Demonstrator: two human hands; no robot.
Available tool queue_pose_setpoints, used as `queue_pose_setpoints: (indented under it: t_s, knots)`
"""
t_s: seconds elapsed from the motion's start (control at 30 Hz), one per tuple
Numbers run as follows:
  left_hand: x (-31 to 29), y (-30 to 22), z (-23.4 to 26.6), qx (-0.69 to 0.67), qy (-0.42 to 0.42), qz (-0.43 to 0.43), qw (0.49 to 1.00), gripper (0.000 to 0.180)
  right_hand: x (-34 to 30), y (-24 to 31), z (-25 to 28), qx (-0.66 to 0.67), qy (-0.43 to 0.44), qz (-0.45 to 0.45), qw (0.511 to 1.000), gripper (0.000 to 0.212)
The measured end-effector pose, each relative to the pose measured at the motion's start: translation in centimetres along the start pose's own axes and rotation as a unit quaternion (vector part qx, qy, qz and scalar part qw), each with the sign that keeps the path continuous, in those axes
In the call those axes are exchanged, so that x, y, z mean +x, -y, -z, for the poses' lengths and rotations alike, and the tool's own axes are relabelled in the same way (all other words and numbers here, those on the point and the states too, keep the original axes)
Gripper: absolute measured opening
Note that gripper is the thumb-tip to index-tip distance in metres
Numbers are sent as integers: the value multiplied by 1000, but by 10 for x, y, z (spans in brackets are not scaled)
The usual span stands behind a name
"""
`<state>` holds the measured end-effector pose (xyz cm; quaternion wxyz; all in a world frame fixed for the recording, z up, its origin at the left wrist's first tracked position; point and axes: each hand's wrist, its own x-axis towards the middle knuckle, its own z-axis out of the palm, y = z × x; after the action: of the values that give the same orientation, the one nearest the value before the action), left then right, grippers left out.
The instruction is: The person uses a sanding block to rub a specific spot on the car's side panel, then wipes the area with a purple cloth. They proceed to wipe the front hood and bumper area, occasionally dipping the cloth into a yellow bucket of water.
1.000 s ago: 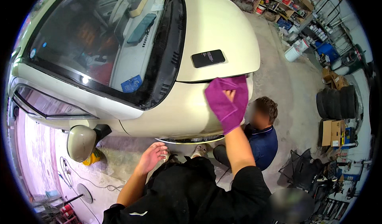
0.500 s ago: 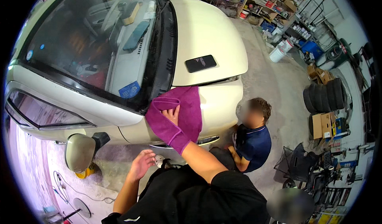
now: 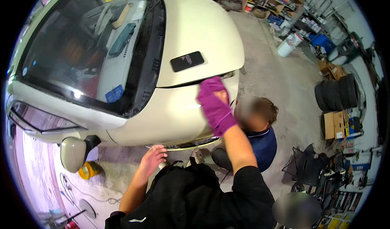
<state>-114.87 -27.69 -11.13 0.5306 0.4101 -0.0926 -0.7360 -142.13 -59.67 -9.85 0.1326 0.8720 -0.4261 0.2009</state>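
From the head camera, the person is leaning over the front corner of a cream-coloured car. The right hand is reaching out over the front wing, close under the bonnet seam, and is pressing a purple microfibre cloth flat against the paint. The cloth is draping over the hand and wrist, so most of the fingers are hidden; the hand is lying spread on the panel with the cloth trapped under the palm rather than pinched into a fist, a hold that suits wiping a broad curved surface. The left hand is hanging lower, beside the lower edge of the wing above the wheel arch; its fingers are curling loosely and holding nothing, and whether it is touching the bodywork I cannot tell. It looks to be steadying the lean.

On the bonnet, a black phone is lying flat, well clear of the cloth, where the gentle slope is keeping it still. The folded wing mirror is sticking out near the lower left, with a yellow tub sitting on the concrete floor below it. Another person in a blue top is crouching just beside the wing, below the wiping arm. Stacked tyres and cardboard boxes are standing further right, near cluttered shelves.
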Motion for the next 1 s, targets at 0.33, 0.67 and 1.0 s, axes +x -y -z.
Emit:
queue_pose_setpoints:
  t_s: [0.33,0.67,1.0]
  knots:
    - [-6,18,-9,-30,2,5,1000,36,-42,-94,-59,21,59,-108,992,64]
    - [0,-23,-20,288,-37,-216,932,27,-2,122,-11,-90,24,-111,990,52]
    - [99,-106,-73,755,-19,-343,559,54,2,227,-24,282,4,3,959,58]
